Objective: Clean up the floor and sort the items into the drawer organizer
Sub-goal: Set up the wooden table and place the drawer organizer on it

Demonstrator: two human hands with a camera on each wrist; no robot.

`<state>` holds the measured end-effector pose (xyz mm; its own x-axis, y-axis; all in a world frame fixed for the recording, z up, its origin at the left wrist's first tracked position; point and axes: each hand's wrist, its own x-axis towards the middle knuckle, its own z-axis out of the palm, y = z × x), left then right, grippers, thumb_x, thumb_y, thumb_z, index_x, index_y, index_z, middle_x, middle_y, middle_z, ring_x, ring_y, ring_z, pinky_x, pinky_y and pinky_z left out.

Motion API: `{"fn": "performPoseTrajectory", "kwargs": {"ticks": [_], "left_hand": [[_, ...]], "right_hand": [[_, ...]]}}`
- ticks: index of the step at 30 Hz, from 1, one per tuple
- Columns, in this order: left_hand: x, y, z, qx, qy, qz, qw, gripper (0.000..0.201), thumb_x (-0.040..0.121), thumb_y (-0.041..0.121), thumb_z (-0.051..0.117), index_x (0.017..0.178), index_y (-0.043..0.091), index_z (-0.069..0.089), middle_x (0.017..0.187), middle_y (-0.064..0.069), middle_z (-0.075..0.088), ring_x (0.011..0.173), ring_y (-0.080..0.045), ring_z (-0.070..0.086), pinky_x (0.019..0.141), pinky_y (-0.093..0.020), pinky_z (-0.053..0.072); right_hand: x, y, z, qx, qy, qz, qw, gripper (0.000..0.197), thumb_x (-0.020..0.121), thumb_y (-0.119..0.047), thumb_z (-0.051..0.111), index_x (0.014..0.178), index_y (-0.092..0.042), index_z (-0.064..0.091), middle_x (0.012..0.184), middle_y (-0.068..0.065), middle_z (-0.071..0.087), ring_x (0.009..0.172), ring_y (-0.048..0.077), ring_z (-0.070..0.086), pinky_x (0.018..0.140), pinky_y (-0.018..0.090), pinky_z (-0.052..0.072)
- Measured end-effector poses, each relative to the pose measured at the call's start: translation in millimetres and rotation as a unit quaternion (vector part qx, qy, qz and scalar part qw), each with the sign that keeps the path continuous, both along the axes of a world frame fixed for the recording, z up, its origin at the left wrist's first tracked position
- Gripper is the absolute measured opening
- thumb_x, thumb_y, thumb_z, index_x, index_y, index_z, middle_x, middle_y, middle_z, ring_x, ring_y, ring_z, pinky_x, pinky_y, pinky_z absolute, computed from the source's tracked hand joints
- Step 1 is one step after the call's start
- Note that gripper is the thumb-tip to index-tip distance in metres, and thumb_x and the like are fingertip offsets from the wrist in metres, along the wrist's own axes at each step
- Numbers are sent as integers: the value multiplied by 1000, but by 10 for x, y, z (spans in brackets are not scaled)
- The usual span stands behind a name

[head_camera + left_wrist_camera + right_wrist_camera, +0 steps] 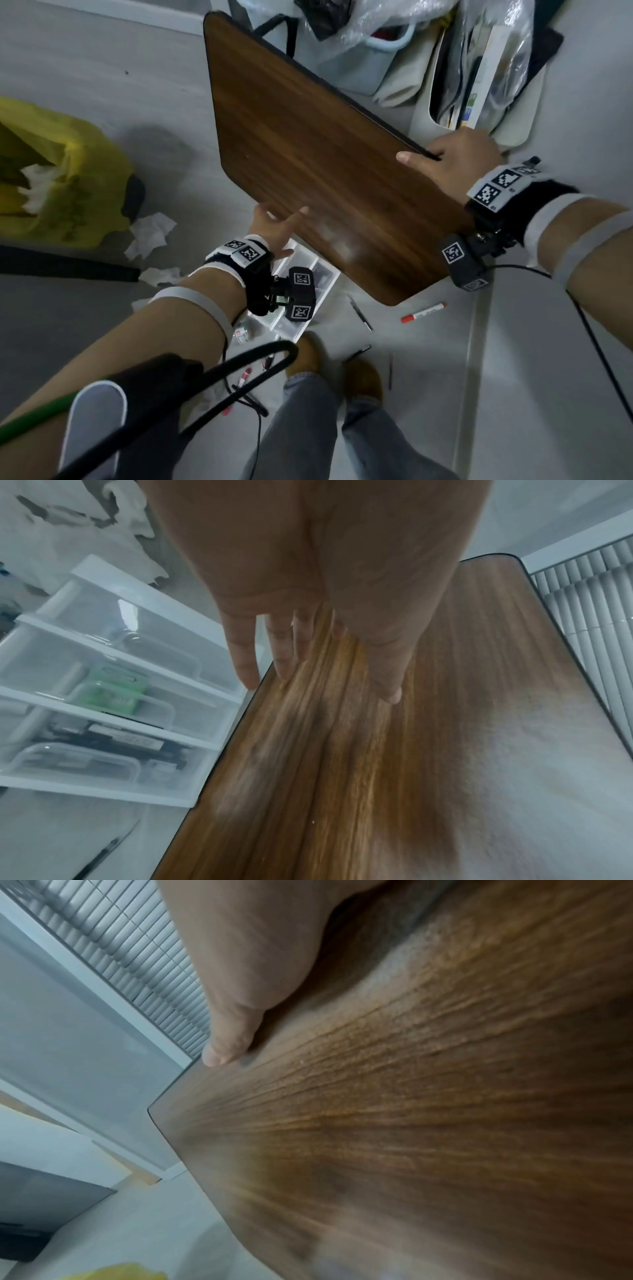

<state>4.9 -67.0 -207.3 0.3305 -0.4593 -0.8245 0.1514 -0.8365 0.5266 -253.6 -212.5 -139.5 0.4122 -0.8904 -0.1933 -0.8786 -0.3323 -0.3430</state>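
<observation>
A brown wooden board (325,164) is held tilted above the floor. My right hand (452,157) grips its right edge, thumb (226,1042) on the top face and the fingers hidden behind. My left hand (277,226) is spread with straight fingers (243,656) at the board's lower left edge, holding nothing. Under it on the floor lies the clear white drawer organizer (322,298), partly covered by the board (377,750). In the organizer (85,788) lie a green packet (113,691) and black pens (113,739). A red-capped marker (423,312) and a black pen (360,312) lie on the floor.
Crumpled tissues (150,234) lie beside a bin lined with a yellow bag (51,171) at the left. Full bags (479,68) stand behind the board. More pens (356,354) and small items (245,373) are scattered around my brown shoes (363,377).
</observation>
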Motion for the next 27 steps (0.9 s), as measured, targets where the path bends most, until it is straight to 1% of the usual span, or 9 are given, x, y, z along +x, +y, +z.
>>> {"fn": "performPoseTrajectory", "kwargs": {"ticks": [4,8,10,14,17,19,22,25,27], "left_hand": [[66,-60,1,8,17,35,999,102,53,64,84,136,34,35,135,-1,47,116,-30,58,67,-48,62],[-21,-9,-121,84,55,22,995,89,69,62,78,135,12,47,131,-6,58,102,-27,67,48,-29,53],[-144,121,-209,126,65,-40,989,91,75,67,68,138,5,45,136,-12,58,86,-21,67,41,-24,49],[-524,364,-529,125,129,-24,983,89,81,59,68,146,6,38,145,-11,52,122,-33,58,82,-37,49],[-707,431,-923,125,156,-25,979,117,57,78,75,148,14,37,135,-8,58,122,-33,56,101,-47,48],[-745,446,-1214,110,86,-10,990,121,54,82,72,145,9,40,123,-10,61,113,-34,60,100,-53,50],[-725,404,-1122,154,-52,-14,987,145,30,99,57,142,9,43,133,-16,58,110,-40,62,95,-49,52],[-619,379,-1250,171,-132,1,977,127,50,92,60,138,3,43,136,-21,55,119,-41,56,102,-47,46],[-573,316,-1288,142,-112,25,983,112,58,86,62,131,2,53,129,-19,62,112,-39,61,99,-46,48]], "right_hand": [[-52,-185,63,8,-2,13,1000,83,84,-74,49,59,5,59,53,22,54,52,34,53,53,37,41],[-95,-288,-17,35,-16,17,999,84,84,-71,52,60,10,55,53,24,48,51,36,46,52,32,33],[-153,-345,-64,58,-16,7,998,84,85,-71,51,69,11,62,64,31,58,61,44,56,54,37,42],[-247,-371,-238,109,-35,-64,991,92,80,-76,53,97,13,66,94,37,65,85,50,62,77,51,54],[-285,-320,-372,123,-58,-122,983,98,77,-78,52,102,16,63,90,35,65,85,49,63,74,44,52],[-294,-277,-468,134,-64,-146,978,99,76,-78,51,100,17,63,84,32,64,85,49,63,71,39,48],[-349,-244,-611,159,-89,-169,969,101,75,-82,51,95,16,65,91,37,64,85,48,64,78,47,51],[-465,-352,-708,164,-81,-188,965,94,79,-77,53,86,17,61,75,28,57,71,39,59,74,46,51],[-493,-447,-736,157,-64,-189,967,95,79,-75,55,92,18,61,82,37,59,71,46,60,72,44,52]]}}
